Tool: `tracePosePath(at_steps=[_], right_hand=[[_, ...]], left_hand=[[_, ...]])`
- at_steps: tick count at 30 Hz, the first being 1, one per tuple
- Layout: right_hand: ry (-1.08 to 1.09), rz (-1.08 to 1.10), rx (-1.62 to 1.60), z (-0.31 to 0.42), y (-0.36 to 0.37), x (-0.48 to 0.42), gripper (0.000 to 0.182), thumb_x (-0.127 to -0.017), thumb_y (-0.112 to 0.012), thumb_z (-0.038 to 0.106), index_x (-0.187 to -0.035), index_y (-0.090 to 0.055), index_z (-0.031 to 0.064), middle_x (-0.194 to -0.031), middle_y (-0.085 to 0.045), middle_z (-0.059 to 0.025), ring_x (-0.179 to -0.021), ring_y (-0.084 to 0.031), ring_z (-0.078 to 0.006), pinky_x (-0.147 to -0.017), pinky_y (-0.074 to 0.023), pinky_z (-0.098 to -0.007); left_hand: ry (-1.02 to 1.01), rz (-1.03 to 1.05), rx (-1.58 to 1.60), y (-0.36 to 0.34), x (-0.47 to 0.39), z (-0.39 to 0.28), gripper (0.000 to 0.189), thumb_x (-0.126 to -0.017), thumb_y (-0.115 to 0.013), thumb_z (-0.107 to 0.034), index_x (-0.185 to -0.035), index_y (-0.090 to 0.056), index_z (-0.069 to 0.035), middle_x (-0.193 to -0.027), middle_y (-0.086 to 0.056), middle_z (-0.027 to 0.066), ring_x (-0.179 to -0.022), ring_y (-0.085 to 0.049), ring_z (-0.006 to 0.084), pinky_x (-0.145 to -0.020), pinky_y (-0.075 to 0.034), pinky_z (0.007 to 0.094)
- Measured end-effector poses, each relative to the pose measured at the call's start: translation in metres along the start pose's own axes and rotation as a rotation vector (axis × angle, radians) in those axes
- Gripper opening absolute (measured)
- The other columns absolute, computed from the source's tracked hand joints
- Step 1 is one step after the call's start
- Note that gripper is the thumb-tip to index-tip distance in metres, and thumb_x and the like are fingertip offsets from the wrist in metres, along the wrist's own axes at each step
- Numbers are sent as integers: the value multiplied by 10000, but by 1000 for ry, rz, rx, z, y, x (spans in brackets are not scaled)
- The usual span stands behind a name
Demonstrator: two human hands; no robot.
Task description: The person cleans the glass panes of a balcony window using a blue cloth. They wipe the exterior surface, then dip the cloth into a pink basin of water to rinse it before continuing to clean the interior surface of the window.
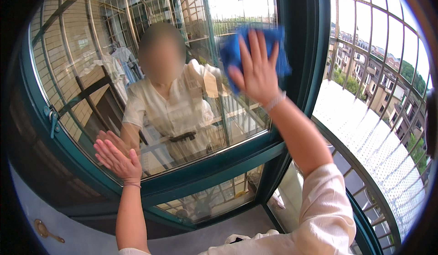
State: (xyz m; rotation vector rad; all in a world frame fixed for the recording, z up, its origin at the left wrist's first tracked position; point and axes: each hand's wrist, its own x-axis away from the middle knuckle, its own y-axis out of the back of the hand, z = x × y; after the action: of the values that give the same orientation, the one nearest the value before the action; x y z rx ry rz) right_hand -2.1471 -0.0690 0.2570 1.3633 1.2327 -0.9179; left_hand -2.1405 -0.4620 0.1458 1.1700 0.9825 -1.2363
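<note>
A blue cloth [232, 50] lies against the upper right part of a window pane [205, 128]. My right hand [258, 67] presses it there with the fingers spread; a pale band circles that wrist. Lower left, my left hand [118, 161] is raised beside the glass, palm towards the pane and holding nothing, with a thin band at its wrist. Whether it touches the glass I cannot tell. The pane shows a reflection of a person in a light short-sleeved top with a dark belt.
A dark green frame [219, 166] surrounds the pane, with a window handle [53, 121] at its left. Metal security bars [369, 50] stand outside at the right, above a perforated white sheet [369, 132]. Below is a smaller pane [215, 200]; a brass-coloured handle [48, 231] lies lower left.
</note>
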Motion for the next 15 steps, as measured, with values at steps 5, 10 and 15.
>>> tracePosePath(at_steps=[5,10,15], right_hand=[[-13,-151,28,-35,7,-93,689,-864,-512,414,-1378,-309,1,-1466,-202,-221,-1356,-192,-389,-1074,-186,-521],[-174,-176,-29,-21,-17,20,609,-878,-479,288,-1363,-304,-36,-1444,-249,-247,-1349,-221,-395,-1081,-163,-536],[-375,224,-165,31,-5,212,633,-800,-516,110,-1369,-285,-45,-1463,-206,-248,-1367,-173,-408,-1090,-136,-545]], left_hand=[[4,-19,10,-1,3,2,664,-938,-302,-434,-1433,-183,-7,-1489,-158,220,-1387,-143,368,-1110,-82,496],[-13,-21,18,-4,1,-3,664,-938,-307,-429,-1432,-182,-4,-1490,-156,221,-1388,-140,368,-1107,-86,494],[-10,-18,8,-2,1,-5,658,-940,-323,-399,-1438,-157,-3,-1499,-136,210,-1392,-123,360,-1108,-88,476]])
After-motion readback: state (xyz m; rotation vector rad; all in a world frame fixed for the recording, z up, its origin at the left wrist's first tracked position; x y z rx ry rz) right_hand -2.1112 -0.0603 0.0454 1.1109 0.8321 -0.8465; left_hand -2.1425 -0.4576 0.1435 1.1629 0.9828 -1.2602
